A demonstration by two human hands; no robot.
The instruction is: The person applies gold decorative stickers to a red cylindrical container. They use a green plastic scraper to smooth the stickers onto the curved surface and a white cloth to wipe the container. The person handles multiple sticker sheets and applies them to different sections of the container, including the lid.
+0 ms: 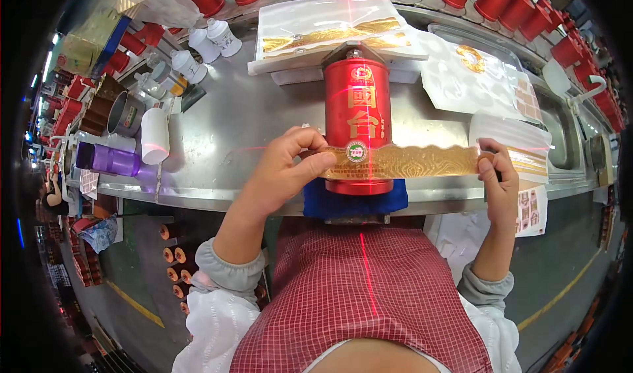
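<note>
A long gold label strip (pixel 422 162) with a wavy upper edge is stretched across the lower part of a red cylindrical canister (pixel 358 102). My left hand (pixel 290 165) pinches the strip's left end between thumb and fingers, close beside the canister. Off to the right, my right hand (pixel 499 175) pinches the other end. The canister lies on a blue cloth (pixel 316 200) at the bench's front edge, its top end against a dark metal holder (pixel 353 48). A round green and white emblem (pixel 356 151) shows on the canister front. A red laser line runs down the middle.
Sheets of gold labels (pixel 330 33) lie behind the canister, with more label sheets (pixel 468 69) to the right. At left stand white bottles (pixel 221 38), a paper roll (pixel 155 135) and a purple bottle (pixel 109 160). Red canisters (pixel 494 0) line the far side; a sink (pixel 564 132) is at right.
</note>
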